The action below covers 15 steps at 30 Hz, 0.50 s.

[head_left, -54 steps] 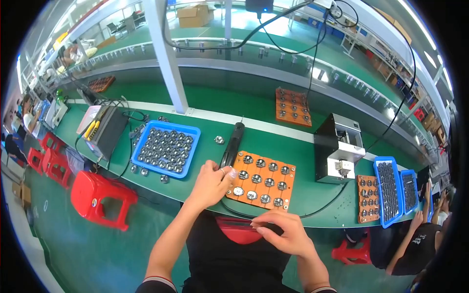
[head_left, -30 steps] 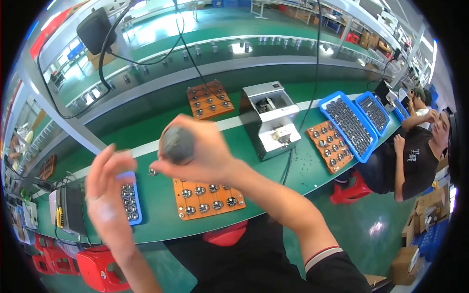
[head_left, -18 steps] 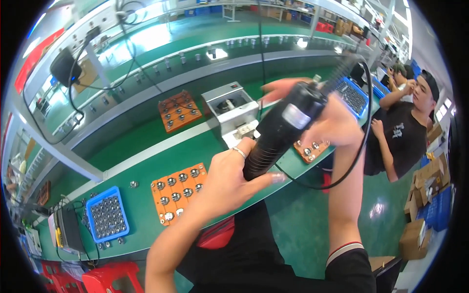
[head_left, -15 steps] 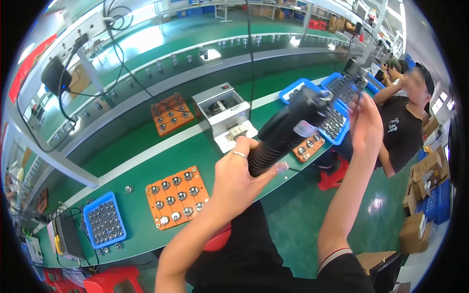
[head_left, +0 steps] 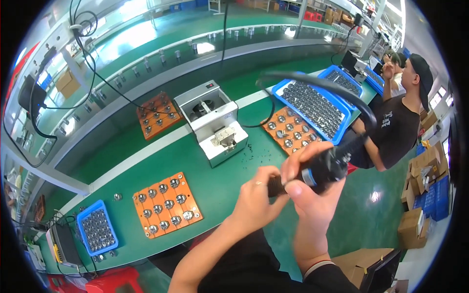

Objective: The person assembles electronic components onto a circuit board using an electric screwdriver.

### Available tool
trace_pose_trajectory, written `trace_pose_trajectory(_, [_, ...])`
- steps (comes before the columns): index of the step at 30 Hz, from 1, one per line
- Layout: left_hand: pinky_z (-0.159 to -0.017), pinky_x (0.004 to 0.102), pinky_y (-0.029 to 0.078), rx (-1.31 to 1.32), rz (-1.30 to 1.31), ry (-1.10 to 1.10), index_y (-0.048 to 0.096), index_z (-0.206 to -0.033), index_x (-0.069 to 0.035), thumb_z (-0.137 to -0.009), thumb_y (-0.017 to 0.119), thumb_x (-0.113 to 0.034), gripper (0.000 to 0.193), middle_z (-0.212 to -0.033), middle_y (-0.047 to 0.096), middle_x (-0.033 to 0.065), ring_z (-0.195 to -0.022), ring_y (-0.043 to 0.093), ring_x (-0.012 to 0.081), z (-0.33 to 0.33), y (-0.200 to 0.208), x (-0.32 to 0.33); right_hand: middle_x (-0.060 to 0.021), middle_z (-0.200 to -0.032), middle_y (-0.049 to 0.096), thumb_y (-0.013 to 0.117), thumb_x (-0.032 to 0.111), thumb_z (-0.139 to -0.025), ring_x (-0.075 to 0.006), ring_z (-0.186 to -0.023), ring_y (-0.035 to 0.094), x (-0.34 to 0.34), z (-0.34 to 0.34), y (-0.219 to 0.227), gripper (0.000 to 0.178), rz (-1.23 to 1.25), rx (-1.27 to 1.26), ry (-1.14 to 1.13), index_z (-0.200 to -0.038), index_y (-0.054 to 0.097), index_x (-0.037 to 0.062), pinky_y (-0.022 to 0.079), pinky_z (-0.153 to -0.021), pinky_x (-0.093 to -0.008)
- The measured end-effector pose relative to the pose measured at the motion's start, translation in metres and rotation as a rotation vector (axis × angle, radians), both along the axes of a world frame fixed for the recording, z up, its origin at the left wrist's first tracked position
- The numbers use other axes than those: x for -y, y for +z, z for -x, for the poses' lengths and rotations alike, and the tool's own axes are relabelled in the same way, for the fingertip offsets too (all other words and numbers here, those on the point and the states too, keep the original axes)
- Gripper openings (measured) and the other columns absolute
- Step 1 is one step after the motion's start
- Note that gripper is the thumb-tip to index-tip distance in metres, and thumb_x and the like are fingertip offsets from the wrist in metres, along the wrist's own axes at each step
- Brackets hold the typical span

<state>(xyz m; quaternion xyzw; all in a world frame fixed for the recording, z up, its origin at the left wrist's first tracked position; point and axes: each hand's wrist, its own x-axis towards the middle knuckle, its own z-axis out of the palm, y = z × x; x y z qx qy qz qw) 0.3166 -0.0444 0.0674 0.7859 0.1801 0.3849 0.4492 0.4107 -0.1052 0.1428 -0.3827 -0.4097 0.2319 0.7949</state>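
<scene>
A black corded electric screwdriver [head_left: 328, 170] is held up in front of me above the near edge of the bench. My right hand [head_left: 315, 202] is wrapped round its body, thumb toward me. My left hand [head_left: 256, 202], with a ring on one finger, is closed round the tool's other end, which its fingers partly hide. From the right end a thick black cable [head_left: 342, 88] arcs up and back over the trays. To the left of my left hand lies an orange fixture plate [head_left: 155, 198] with rows of round shiny metal parts.
Behind the hands stands a grey-white machine [head_left: 215, 151]. Two more orange plates [head_left: 145, 129] [head_left: 276, 134] flank it. Blue trays of metal parts stand at left [head_left: 115, 239] and right [head_left: 337, 140]. A co-worker [head_left: 401, 122] sits at right, near cardboard boxes [head_left: 413, 224].
The screwdriver has come down and closer, and has turned. My right hand, apart from its body before, now grips it. My view has shifted slightly.
</scene>
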Motion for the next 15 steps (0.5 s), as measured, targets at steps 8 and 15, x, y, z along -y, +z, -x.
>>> trace_pose_trajectory(8, [-0.072, 0.0462, 0.051, 0.049, -0.038, 0.157, 0.051, -0.106, -0.001, -0.069, 0.077, -0.002, 0.046, -0.089, 0.061, 0.0186, -0.081, 0.063, 0.0389, -0.017, -0.051, -0.016, -0.0155, -0.089, 0.065, 0.073, 0.003, -0.082, -0.0282, -0.084, 0.066, -0.023, -0.004, -0.032, 0.031, 0.086, -0.039, -0.050, -0.106, 0.053, 0.0015, 0.055, -0.085, -0.0447])
trace_pose_trajectory(15, [-0.067, 0.0462, 0.052, -0.041, -0.050, 0.070, 0.051, -0.107, 0.004, -0.075, 0.077, -0.007, 0.043, -0.085, 0.060, 0.0221, -0.079, 0.064, 0.0409, -0.005, -0.024, -0.028, -0.0163, -0.085, 0.065, 0.072, 0.006, -0.081, -0.0303, -0.082, 0.069, -0.049, -0.025, -0.012, 0.029, 0.265, -0.131, 0.111, -0.102, 0.053, 0.0009, 0.058, -0.078, -0.0438])
